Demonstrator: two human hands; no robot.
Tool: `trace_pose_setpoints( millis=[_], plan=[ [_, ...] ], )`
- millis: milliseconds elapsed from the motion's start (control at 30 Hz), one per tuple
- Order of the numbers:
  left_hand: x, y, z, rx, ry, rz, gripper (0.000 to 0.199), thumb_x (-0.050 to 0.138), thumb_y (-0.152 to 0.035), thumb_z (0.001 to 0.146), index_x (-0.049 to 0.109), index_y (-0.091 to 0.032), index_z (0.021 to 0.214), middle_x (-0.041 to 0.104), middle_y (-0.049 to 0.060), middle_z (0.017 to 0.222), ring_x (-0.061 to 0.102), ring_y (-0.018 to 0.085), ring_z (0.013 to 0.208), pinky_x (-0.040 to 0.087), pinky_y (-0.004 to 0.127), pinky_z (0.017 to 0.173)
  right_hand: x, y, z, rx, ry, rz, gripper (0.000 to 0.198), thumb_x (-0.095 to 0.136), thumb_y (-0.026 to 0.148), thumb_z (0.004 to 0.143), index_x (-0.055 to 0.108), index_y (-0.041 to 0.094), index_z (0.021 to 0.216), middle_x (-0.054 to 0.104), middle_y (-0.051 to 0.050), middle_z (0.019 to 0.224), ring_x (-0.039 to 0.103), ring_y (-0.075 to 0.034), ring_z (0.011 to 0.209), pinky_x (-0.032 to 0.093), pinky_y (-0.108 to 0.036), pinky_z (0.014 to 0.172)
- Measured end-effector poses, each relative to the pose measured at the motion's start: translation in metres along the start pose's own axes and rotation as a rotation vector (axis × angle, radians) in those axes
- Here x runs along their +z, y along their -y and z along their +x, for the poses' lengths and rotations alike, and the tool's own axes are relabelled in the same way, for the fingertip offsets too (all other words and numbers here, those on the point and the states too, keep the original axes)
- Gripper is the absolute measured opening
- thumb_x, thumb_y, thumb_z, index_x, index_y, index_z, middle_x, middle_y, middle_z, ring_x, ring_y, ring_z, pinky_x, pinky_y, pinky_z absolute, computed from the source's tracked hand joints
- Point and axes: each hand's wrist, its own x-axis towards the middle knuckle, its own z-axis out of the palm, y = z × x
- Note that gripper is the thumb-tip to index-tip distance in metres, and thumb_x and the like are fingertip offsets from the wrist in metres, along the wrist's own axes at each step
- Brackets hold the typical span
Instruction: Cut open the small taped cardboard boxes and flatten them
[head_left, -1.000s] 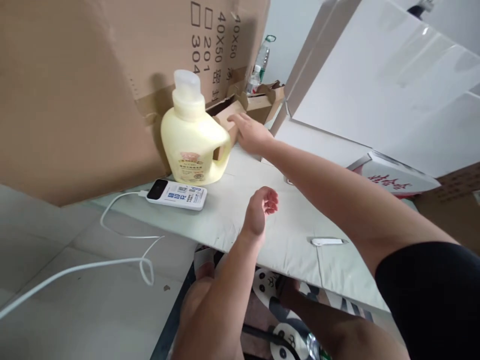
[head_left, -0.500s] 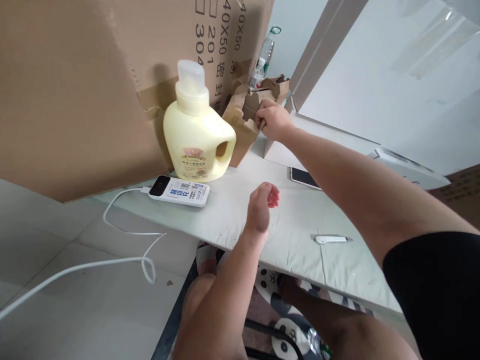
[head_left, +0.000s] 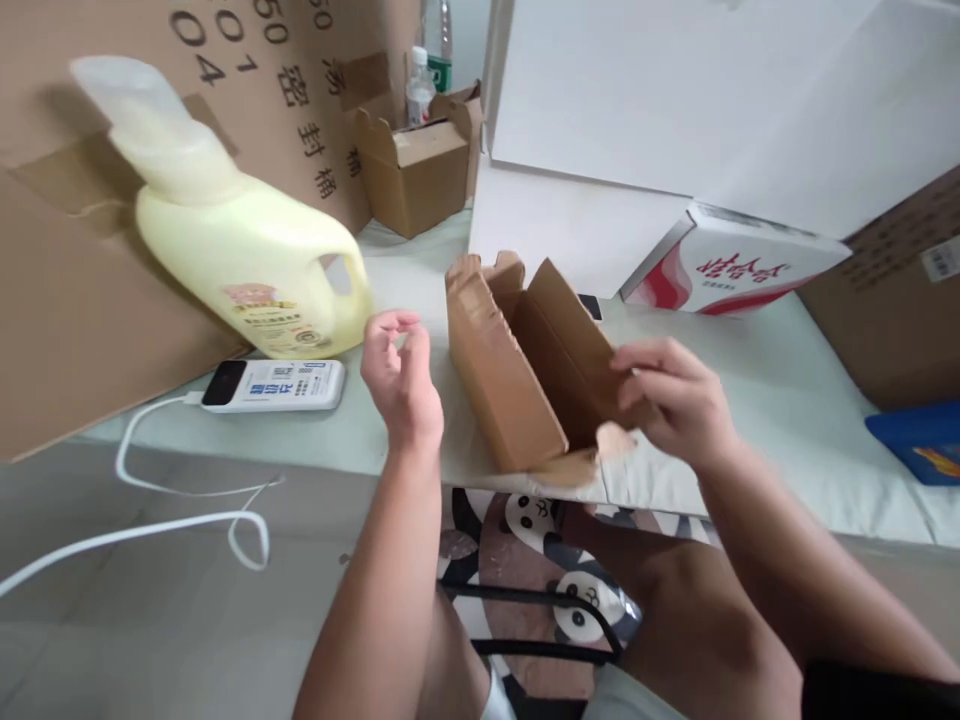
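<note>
Where half a second ago the right hand (head_left: 679,400) was reaching to the back of the desk (head_left: 757,400), it is now up front, and a cardboard box (head_left: 499,385) has come along from beside the yellow jug (head_left: 247,260). That box, open at the top, sits at the near edge of the desk between the two hands, its loose flaps sticking up at the far end and one blurred flap at the near end. The right hand's fingers are curled at the top edge of the box's right wall — with the blur, I cannot tell whether they are pinching it. The left hand (head_left: 403,385) is up just left of the box, its fingers loosely bent and holding nothing.

At the back, a second box (head_left: 431,185) stands in plainer view now, two bottles (head_left: 418,90) behind it, by the big carton (head_left: 300,60). The jug has slid toward the left of the view, as has the power bank (head_left: 274,385), which lies in front of it with its white cable (head_left: 187,518). One end of a phone (head_left: 592,307) peeks out behind the nearer box — and a blue thing (head_left: 922,445) now shows at far right.
</note>
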Motion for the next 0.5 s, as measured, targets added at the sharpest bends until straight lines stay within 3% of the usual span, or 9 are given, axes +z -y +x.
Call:
trace_pose_setpoints(
  millis=[100, 233, 367, 433, 500],
  plan=[
    [0.015, -0.009, -0.004, 0.017, 0.096, 0.047, 0.006, 0.065, -0.024, 0.083, 0.067, -0.024, 0.088, 0.061, 0.001, 0.100, 0.058, 0.018, 0.105, 0.049, 0.028, 0.092, -0.018, 0.028, -0.037, 0.012, -0.011, 0.049, 0.023, 0.057, 0.007, 0.087, 0.062, 0.026, 0.076, 0.068, -0.005, 0.094, 0.069, -0.022, 0.092, 0.060, -0.037, 0.074],
    [0.039, -0.028, -0.013, -0.078, 0.357, 0.154, 0.021, 0.080, -0.020, 0.070, 0.067, -0.024, 0.086, 0.055, 0.004, 0.128, 0.046, 0.026, 0.135, 0.047, 0.034, 0.108, -0.036, 0.048, -0.049, -0.009, 0.104, 0.122, 0.019, 0.056, 0.015, 0.097, 0.063, 0.027, 0.085, 0.071, -0.005, 0.096, 0.068, -0.022, 0.098, 0.061, -0.038, 0.079],
    [0.050, -0.026, -0.022, -0.085, 0.539, 0.327, 0.024, 0.077, -0.008, 0.059, 0.058, -0.020, 0.063, 0.054, 0.006, 0.109, 0.048, 0.030, 0.133, 0.045, 0.037, 0.112, -0.039, 0.041, -0.062, 0.031, 0.074, 0.194, 0.028, 0.043, 0.026, 0.105, 0.064, 0.029, 0.087, 0.070, -0.005, 0.094, 0.070, -0.021, 0.097, 0.062, -0.037, 0.082],
    [0.048, -0.019, -0.024, -0.034, 0.537, 0.293, 0.020, 0.068, -0.012, 0.062, 0.051, -0.022, 0.059, 0.051, 0.006, 0.096, 0.050, 0.029, 0.129, 0.046, 0.039, 0.108, -0.034, 0.036, -0.075, 0.078, -0.006, 0.248, 0.036, 0.033, 0.031, 0.105, 0.066, 0.029, 0.092, 0.069, -0.007, 0.098, 0.070, -0.023, 0.098, 0.061, -0.041, 0.084],
    [0.046, -0.013, -0.026, -0.110, 0.447, 0.181, 0.019, 0.062, -0.017, 0.063, 0.045, -0.022, 0.058, 0.051, 0.006, 0.095, 0.052, 0.028, 0.122, 0.050, 0.037, 0.099, -0.027, 0.033, -0.087, 0.145, -0.113, 0.269, 0.045, 0.024, 0.045, 0.104, 0.066, 0.028, 0.098, 0.066, -0.010, 0.103, 0.068, -0.028, 0.100, 0.060, -0.048, 0.086]
  ],
)
